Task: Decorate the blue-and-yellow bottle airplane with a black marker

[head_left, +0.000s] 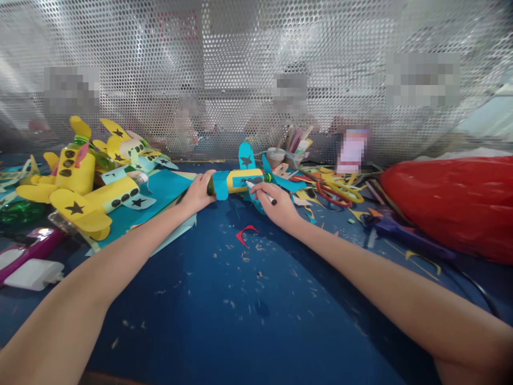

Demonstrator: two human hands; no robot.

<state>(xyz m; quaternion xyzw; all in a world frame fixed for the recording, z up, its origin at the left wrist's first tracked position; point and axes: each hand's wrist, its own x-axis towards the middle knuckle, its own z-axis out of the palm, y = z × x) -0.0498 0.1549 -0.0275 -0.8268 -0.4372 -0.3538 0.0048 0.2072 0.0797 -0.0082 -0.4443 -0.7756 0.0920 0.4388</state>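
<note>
A bottle plane [240,179] with a yellow body, blue paper wings and a black star on its tail lies on the blue table [248,299]. My left hand [199,192] is closed round its left end. My right hand [276,206] is closed on a white pen with a black tip [260,191], and the pen rests against the plane's side.
Several finished yellow and blue bottle planes [94,184] are piled at the left on blue paper sheets. Orange-handled scissors [334,192], paper scraps and a cup of sticks [294,147] lie behind. A red plastic bag [452,200] fills the right. A perforated metal screen [256,80] stands behind.
</note>
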